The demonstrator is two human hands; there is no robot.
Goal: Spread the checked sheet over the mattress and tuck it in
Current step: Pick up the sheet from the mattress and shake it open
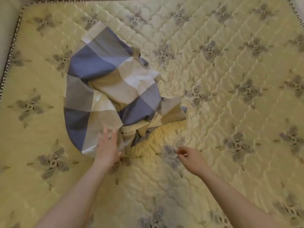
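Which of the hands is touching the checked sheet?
The left hand, fingers straight on the checked sheet; the right hand is over bare mattress, apart from it.

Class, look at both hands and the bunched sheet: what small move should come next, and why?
Probably close the left hand on the near edge of the checked sheet it touches. The sheet lies bunched in a heap, most of the mattress is bare, and the right hand holds nothing.
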